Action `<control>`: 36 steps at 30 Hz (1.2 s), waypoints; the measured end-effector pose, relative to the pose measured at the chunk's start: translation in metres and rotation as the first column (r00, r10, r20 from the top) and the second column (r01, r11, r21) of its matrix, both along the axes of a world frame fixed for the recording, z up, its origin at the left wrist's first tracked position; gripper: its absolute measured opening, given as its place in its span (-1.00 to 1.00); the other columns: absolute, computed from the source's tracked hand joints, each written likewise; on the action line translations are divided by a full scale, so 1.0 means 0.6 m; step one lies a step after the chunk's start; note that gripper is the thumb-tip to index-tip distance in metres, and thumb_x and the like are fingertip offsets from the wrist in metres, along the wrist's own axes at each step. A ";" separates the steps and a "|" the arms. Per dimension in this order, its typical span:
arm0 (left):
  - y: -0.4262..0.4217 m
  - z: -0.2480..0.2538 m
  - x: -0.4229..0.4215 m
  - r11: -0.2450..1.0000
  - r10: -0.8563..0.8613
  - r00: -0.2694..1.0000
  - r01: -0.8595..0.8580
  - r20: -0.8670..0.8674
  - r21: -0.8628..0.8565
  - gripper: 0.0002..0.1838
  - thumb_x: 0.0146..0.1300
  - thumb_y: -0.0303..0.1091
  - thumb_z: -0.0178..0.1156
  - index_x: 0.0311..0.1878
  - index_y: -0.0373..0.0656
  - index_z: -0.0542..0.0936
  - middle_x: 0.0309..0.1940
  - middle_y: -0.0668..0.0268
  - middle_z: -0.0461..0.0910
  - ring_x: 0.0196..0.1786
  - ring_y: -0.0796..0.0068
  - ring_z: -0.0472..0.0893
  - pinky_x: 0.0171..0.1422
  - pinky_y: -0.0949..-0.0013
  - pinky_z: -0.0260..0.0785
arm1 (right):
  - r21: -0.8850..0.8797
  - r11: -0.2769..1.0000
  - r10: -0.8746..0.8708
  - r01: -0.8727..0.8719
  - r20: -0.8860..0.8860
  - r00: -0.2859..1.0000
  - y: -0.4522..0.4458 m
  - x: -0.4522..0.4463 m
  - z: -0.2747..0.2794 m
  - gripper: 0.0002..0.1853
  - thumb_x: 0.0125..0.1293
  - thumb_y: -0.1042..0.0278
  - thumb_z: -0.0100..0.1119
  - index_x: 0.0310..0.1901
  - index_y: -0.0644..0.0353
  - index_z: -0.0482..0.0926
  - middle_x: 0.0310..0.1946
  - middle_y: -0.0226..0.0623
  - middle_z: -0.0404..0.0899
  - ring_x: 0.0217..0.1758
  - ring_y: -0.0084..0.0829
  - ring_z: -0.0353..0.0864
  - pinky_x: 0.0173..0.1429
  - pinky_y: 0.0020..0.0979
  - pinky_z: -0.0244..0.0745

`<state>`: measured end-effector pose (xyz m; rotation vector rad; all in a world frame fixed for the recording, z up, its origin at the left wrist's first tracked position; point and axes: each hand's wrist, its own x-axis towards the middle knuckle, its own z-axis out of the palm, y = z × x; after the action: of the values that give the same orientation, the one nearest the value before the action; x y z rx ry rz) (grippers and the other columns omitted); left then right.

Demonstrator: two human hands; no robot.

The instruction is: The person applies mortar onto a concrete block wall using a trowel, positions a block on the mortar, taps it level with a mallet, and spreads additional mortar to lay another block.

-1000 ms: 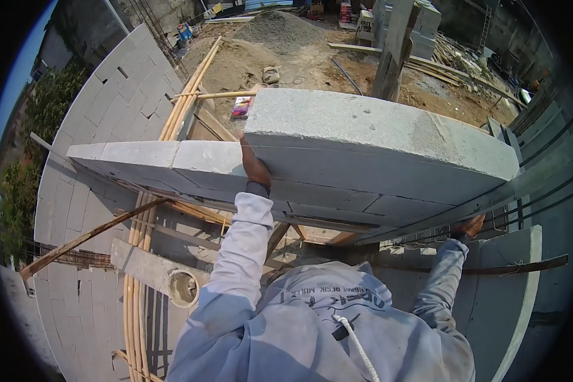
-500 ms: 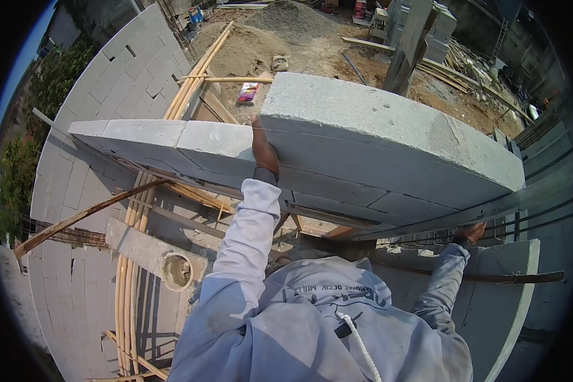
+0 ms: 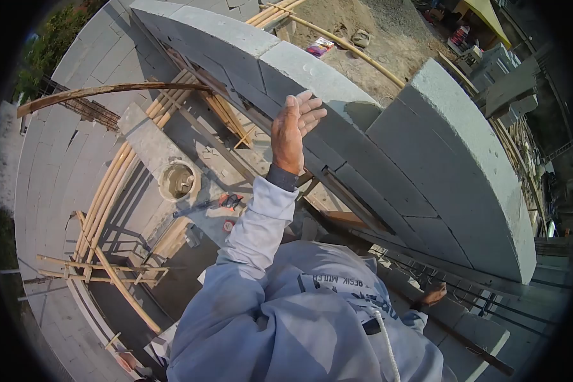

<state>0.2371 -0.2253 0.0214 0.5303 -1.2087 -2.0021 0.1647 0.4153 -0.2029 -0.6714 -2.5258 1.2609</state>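
We see large grey block (image 3: 455, 165) along right end of wall (image 3: 385, 188), standing higher than neighbouring block (image 3: 325, 76). Broad face flat, smooth, shaded; top edge pale, rough-grained, sunlit. Dark patch (image 3: 363, 113) on neighbour's top, beside large block's end. Left hand (image 3: 290, 130) raised beside wall, open, empty, fingers extended. Right hand (image 3: 434, 295) low, fingers curled; we cannot tell whether it holds anything.
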 end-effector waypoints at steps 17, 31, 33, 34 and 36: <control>0.317 -0.396 0.757 -0.008 0.490 0.160 -0.982 0.857 0.189 -0.48 0.40 -0.01 -0.11 0.15 -0.28 0.44 -0.01 0.13 0.55 0.01 0.30 0.56 0.11 0.26 0.38 | -0.275 -0.638 0.321 -0.720 0.754 -0.573 -0.672 0.109 -0.071 -0.64 0.27 0.07 0.01 -0.22 0.25 0.58 -0.29 0.02 0.59 -0.13 0.00 0.56 -0.04 -0.14 0.41; 0.421 -1.124 0.849 0.370 -0.266 -0.029 -0.926 0.963 0.074 -0.33 0.12 -0.07 0.24 0.16 -0.40 0.39 0.04 -0.10 0.51 0.10 -0.02 0.52 0.22 0.22 0.31 | -0.600 -0.081 0.161 -0.796 0.780 -0.604 -0.744 0.452 -0.308 -0.66 0.41 0.17 -0.04 -0.05 0.33 0.50 -0.26 -0.19 0.62 -0.21 -0.47 0.62 -0.08 -0.45 0.49; 0.429 -1.248 0.859 0.235 -0.242 0.005 -0.970 0.970 0.064 -0.25 0.07 -0.08 0.30 0.21 -0.41 0.32 0.05 -0.12 0.50 0.10 0.01 0.53 0.22 0.26 0.32 | -0.530 -0.124 0.059 -0.839 0.840 -0.539 -0.734 0.433 -0.336 -0.65 0.41 0.16 -0.02 -0.05 0.33 0.50 -0.25 -0.17 0.62 -0.21 -0.45 0.63 -0.09 -0.45 0.50; 0.421 -1.283 0.867 0.188 -0.118 0.071 -0.978 0.990 0.093 -0.29 0.06 -0.11 0.30 0.17 -0.40 0.35 0.02 -0.12 0.51 0.09 0.04 0.53 0.20 0.28 0.32 | -0.488 -0.120 0.045 -0.864 0.867 -0.496 -0.732 0.423 -0.344 -0.65 0.41 0.15 -0.01 -0.06 0.33 0.51 -0.26 -0.18 0.62 -0.21 -0.46 0.63 -0.10 -0.46 0.50; 0.411 -1.348 0.865 0.126 0.058 0.128 -0.985 0.990 0.120 -0.38 0.07 -0.15 0.30 0.10 -0.38 0.42 -0.07 -0.08 0.55 -0.02 0.13 0.57 0.10 0.31 0.37 | -0.396 -0.041 0.081 -0.917 0.914 -0.398 -0.730 0.403 -0.357 -0.66 0.40 0.16 0.01 -0.09 0.32 0.52 -0.29 -0.22 0.62 -0.23 -0.49 0.63 -0.13 -0.47 0.50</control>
<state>0.7560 0.0212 -0.7876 2.4141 0.0629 -1.1272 0.4064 -0.0227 -0.4170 1.3883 -4.0974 -1.1530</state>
